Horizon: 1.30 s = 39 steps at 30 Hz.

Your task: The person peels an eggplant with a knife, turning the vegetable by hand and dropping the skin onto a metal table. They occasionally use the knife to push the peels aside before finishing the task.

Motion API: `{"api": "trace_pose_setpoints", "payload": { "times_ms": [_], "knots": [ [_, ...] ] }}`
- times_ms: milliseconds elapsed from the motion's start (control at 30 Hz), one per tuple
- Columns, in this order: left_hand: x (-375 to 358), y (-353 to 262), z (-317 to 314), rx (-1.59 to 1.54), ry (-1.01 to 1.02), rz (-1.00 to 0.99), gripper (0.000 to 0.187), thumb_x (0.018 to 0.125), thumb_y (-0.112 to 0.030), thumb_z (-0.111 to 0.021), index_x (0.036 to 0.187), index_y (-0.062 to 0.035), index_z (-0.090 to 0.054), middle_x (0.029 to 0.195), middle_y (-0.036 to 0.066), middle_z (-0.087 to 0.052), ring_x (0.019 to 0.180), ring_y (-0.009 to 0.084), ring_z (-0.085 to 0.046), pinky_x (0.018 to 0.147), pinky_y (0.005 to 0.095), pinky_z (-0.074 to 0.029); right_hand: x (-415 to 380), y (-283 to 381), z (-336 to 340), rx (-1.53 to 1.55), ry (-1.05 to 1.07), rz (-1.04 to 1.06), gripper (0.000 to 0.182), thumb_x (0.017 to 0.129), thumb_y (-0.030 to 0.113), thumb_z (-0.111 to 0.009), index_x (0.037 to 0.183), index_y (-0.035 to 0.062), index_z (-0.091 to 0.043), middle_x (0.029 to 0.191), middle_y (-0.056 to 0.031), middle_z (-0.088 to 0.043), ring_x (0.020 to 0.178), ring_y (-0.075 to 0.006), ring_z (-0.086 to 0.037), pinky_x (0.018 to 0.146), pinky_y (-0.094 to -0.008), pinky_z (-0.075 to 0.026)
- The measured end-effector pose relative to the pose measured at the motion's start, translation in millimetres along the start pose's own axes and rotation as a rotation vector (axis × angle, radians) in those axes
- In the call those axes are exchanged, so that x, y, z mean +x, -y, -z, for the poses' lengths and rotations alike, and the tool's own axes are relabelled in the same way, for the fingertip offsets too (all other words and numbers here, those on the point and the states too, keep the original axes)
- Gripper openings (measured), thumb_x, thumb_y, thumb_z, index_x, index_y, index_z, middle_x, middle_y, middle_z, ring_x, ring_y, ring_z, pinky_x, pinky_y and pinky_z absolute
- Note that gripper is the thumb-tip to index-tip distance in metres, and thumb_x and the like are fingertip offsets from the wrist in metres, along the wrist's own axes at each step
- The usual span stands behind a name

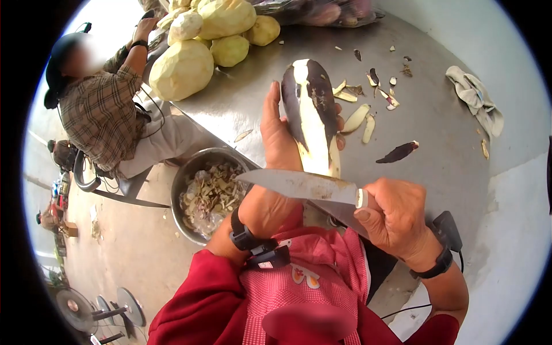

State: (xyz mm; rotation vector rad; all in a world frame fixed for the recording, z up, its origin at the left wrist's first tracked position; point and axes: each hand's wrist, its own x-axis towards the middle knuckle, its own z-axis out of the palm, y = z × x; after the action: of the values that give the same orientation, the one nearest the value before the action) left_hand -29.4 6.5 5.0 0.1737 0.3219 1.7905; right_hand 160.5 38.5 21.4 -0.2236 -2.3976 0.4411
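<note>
My left hand (280, 146) is wrapped around a large, partly peeled eggplant (294, 103), holding it tilted up over the metal table. Dark purple skin covers much of it, with a pale bared strip running down its length. My right hand (397, 215) grips a knife (310, 185) by its handle. The broad, stained blade points left and passes across the lower end of the eggplant and above my left wrist. Peel strips (357, 118) lie on the table just right of the eggplant.
Peeled pale vegetables (183, 69) are piled at the table's far left, beside a plastic bag (322, 12) of purple ones. A steel bowl (177, 221) of peelings stands below the table's left edge. A cloth (476, 100) lies right. Another person (100, 115) sits at left.
</note>
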Motion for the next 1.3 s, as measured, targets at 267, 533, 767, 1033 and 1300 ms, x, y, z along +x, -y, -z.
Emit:
{"api": "trace_pose_setpoints", "payload": {
  "times_ms": [267,533,767,1033,1300],
  "knots": [
    [-4.3,-4.9,0.0,0.126,-0.001,-0.193,0.056,0.087,-0.056,-0.05,0.109,-0.0062,-0.062,0.094,0.013,-0.066,0.079,0.0244,-0.065,0.063,0.0353,-0.054,0.1,-7.9,9.5,0.394,-0.133,-0.503,0.034,0.098,0.029,-0.047,0.079,0.002,-0.054,0.056,0.0024,-0.041,0.054,-0.0042,-0.037,0.047,-0.0227,-0.031],
    [-6.8,-0.4,1.4,0.276,0.172,-0.296,0.052,0.092,-0.039,-0.054,0.13,-0.0056,-0.042,0.126,0.012,-0.054,0.117,0.0265,-0.052,0.098,0.0435,-0.044,-1.2,-10.7,12.9,0.531,-0.212,-0.596,0.035,0.1,0.03,-0.042,0.082,0.0023,-0.054,0.058,0.0052,-0.039,0.053,-0.0038,-0.031,0.048,-0.0228,-0.026],
    [-21.9,17.5,-13.2,0.398,0.324,-0.249,0.067,0.08,-0.015,-0.071,0.135,-0.0026,-0.035,0.137,0.016,-0.04,0.121,0.0366,-0.048,0.09,0.0567,-0.05,6.5,-9.1,20.8,0.703,-0.317,-0.779,0.039,0.101,0.032,-0.038,0.091,0.0008,-0.059,0.062,0.0016,-0.048,0.051,-0.0043,-0.04,0.048,-0.0195,-0.033],
    [-31.5,18.3,-9.5,0.2,0.474,0.021,0.059,0.089,-0.062,-0.041,0.119,-0.0115,-0.041,0.14,0.024,-0.035,0.127,0.042,-0.039,0.102,0.0604,-0.035,3.6,-25.9,20.2,0.637,-0.347,-0.64,0.038,0.1,0.033,-0.042,0.1,0.0008,-0.06,0.068,-0.002,-0.058,0.053,-0.005,-0.048,0.05,-0.0185,-0.039],
    [-28.8,17.4,-16.0,0.474,0.313,0.025,0.078,0.074,-0.027,-0.065,0.137,0.0054,-0.032,0.129,0.023,-0.047,0.114,0.0334,-0.054,0.092,0.0478,-0.048,2.6,-26.1,24.0,0.11,-0.202,-0.371,0.021,0.093,0.022,-0.056,0.093,0.0012,-0.057,0.06,-0.0042,-0.054,0.049,-0.0148,-0.053,0.047,-0.0276,-0.04]
  ]
}}
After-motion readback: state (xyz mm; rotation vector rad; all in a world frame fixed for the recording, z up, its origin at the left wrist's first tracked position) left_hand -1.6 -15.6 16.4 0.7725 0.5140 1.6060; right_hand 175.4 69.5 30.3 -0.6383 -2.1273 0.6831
